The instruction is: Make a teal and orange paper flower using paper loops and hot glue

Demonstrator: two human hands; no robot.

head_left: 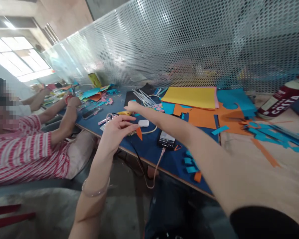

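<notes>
My right hand reaches far out over the blue table, with its fingers curled in, seen from behind. It is beside a small yellow object and a bunch of clear sticks. What it holds, if anything, is hidden. My left hand hovers at the table's near edge with thumb and fingers pinched together. A small orange paper scrap lies or hangs right under its fingertips; I cannot tell whether it is held. A thin bracelet is on my left wrist.
A phone with a pink cable and a white plug lie near my arms. Yellow sheets, orange paper and blue cuttings cover the right side. A red bottle lies by the perforated screen. A person in a striped shirt works at the left.
</notes>
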